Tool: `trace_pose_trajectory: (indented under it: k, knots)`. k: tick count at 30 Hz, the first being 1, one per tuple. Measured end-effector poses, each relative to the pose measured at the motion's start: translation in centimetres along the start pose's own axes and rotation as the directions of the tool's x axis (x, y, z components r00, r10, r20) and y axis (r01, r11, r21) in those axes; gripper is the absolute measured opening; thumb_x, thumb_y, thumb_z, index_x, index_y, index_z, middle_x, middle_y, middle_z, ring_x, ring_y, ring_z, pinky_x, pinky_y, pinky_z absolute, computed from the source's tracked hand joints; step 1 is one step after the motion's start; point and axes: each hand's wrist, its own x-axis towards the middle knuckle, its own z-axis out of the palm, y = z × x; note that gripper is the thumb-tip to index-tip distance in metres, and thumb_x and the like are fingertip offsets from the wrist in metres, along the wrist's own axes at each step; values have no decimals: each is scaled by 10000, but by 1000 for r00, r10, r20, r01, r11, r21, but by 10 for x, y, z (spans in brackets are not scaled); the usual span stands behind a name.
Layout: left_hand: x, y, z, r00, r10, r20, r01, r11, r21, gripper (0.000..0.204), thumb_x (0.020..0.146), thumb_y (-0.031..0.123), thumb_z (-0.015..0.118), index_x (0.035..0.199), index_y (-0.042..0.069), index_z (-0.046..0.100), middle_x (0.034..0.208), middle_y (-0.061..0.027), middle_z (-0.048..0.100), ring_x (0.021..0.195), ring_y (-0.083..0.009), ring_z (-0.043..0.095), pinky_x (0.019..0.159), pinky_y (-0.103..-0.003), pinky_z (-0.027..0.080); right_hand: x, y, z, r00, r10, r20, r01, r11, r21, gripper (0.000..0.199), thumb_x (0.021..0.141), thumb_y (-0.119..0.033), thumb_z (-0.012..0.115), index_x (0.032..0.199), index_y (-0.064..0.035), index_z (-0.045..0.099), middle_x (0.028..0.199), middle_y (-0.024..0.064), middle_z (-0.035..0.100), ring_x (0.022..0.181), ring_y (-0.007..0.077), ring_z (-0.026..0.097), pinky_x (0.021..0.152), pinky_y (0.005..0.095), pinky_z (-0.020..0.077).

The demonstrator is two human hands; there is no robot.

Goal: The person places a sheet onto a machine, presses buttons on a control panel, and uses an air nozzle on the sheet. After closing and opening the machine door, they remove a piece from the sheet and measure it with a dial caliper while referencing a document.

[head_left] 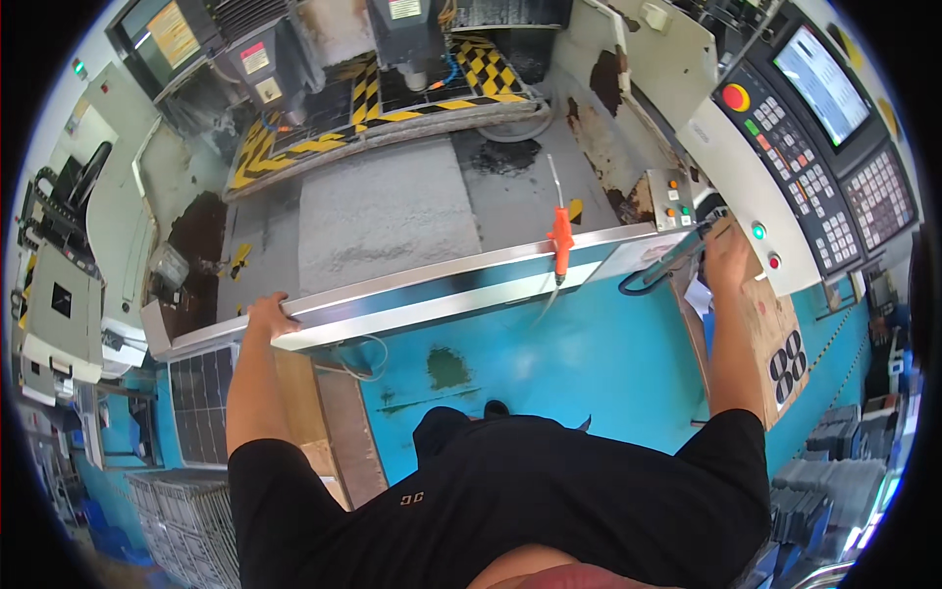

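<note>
My left hand [272, 316] rests on the left part of the long metal sill [412, 290] along the machine's front, its thumb stretched to the right and its fingers over the edge. My right hand [726, 257] is at the right end of the sill, below the small button box [671, 201] and beside a black handle-like part [677, 257]. Its fingers are partly hidden, so any grip is unclear. An orange air gun [561, 240] with a thin metal nozzle hangs across the sill between my hands, nearer the right one.
Inside the machine lies a grey, wet-looking bed [388, 216], with a yellow-and-black striped platform [383, 108] behind it. A control panel [795, 147] with a screen stands at right. Wooden boxes [765, 344] flank the blue floor [510, 383]. Stacked grey trays [186, 520] stand lower left.
</note>
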Motion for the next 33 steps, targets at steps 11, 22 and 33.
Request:
trace_pose_trajectory:
  k: [11, 22, 33]
  knots:
    - [10, -11, 16, 994, 0, -110, 1, 1000, 5, 941, 500, 408, 899, 1344, 115, 603, 1090, -141, 728, 1082, -323, 671, 1015, -462, 437, 113, 90, -233, 851, -46, -522, -115, 955, -272, 328, 917, -363, 683, 949, -37, 687, 909, 187, 686, 872, 356, 648, 801, 454, 501]
    - [6, -8, 29, 932, 6, -363, -16, 1000, -26, 984, 462, 319, 901, 1330, 44, 530, 947, -100, 662, 968, -341, 634, 969, -495, 439, 203, 161, -282, 802, 580, -141, -378, 676, 633, 470, 961, -473, 602, 1191, -67, 662, 913, 18, 644, 704, 135, 537, 620, 311, 428]
    - [-1, 6, 29, 949, -92, -302, 66, 993, -96, 1083, 482, 243, 953, 1418, 65, 438, 1165, -154, 598, 1230, -386, 471, 1130, -514, 295, 255, 142, -307, 654, 754, -62, -646, 599, 474, 844, 869, -693, 555, 1195, 85, 609, 1088, 175, 675, 914, 305, 688, 771, 466, 566]
